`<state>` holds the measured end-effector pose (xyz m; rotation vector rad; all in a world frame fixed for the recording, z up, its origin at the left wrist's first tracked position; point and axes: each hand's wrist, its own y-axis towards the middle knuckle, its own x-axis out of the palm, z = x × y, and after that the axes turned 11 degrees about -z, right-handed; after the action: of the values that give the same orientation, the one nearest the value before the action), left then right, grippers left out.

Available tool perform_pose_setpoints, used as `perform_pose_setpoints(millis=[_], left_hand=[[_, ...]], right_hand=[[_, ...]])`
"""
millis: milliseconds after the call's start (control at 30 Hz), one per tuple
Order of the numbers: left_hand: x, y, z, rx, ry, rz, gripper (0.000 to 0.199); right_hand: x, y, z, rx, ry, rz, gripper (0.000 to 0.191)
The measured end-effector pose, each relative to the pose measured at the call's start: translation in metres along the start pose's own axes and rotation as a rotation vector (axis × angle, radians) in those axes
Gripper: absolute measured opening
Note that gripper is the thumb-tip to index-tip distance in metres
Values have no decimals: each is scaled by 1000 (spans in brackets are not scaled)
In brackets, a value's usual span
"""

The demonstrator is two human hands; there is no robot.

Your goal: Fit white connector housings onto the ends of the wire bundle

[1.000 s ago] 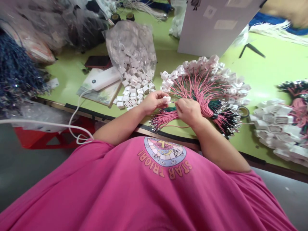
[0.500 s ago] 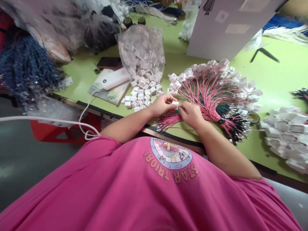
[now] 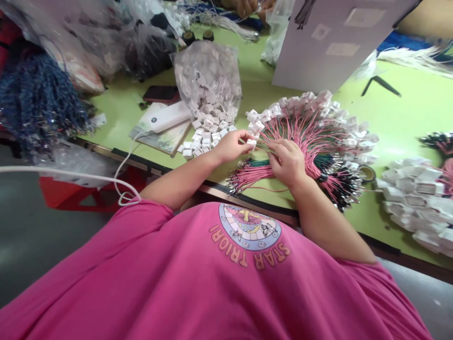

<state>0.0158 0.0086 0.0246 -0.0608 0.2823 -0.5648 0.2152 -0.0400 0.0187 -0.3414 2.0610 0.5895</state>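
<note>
Between its thumb and fingers, my left hand (image 3: pixel 233 145) pinches a white connector (image 3: pixel 251 143). Thin wires (image 3: pixel 262 145) run from that connector to my right hand (image 3: pixel 288 160), whose fingers are closed on them. Under and beside my right hand lies a tied bundle of pink and green wires (image 3: pixel 307 137), with white connectors (image 3: pixel 320 101) fanned along its far side and dark, metal-tipped ends (image 3: pixel 345 186) at the right. Loose white connectors (image 3: pixel 203 139) spill from a clear plastic bag (image 3: pixel 208 71) beyond my left hand.
A white device (image 3: pixel 170 116) with a cable lies on a booklet (image 3: pixel 141 134), near a phone (image 3: pixel 161 93). Blue wire bundles (image 3: pixel 38 99) hang at the left. A grey panel (image 3: pixel 329 42) stands at the back. White connectors (image 3: pixel 417 198) are piled right. Another person's hand (image 3: pixel 246 7) shows at the top.
My left hand has moved slightly left and away from my body with the connector. My right hand has shifted right, opening a gap spanned by wires. The view has shifted slightly.
</note>
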Motion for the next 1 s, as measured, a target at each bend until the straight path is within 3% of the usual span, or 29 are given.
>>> perform_pose_setpoints(millis=[67, 167, 333, 500, 600, 767, 867, 1000], left_hand=[[-9, 5, 3, 47, 186, 23, 22], [-19, 19, 4, 121, 371, 73, 20], [-28, 47, -2, 127, 349, 84, 16], [-36, 66, -2, 139, 454, 73, 15], [-49, 53, 5, 124, 586, -15, 22], [-73, -13, 12, 16, 1043, -251, 33], [-74, -41, 4, -45, 1198, -345, 35], [-64, -44, -5, -75, 1266, -335, 32]], right_hand=[[4, -1, 1, -55, -26, -34, 31], [15, -1, 1, -66, -117, -212, 31], [19, 3, 3, -30, -296, -406, 29], [9, 6, 8, -57, -158, -536, 22], [8, 5, 10, 24, -11, -498, 19], [12, 6, 10, 211, 253, -309, 16], [16, 7, 9, 263, 332, -252, 13], [20, 6, 4, 251, 308, -210, 14]])
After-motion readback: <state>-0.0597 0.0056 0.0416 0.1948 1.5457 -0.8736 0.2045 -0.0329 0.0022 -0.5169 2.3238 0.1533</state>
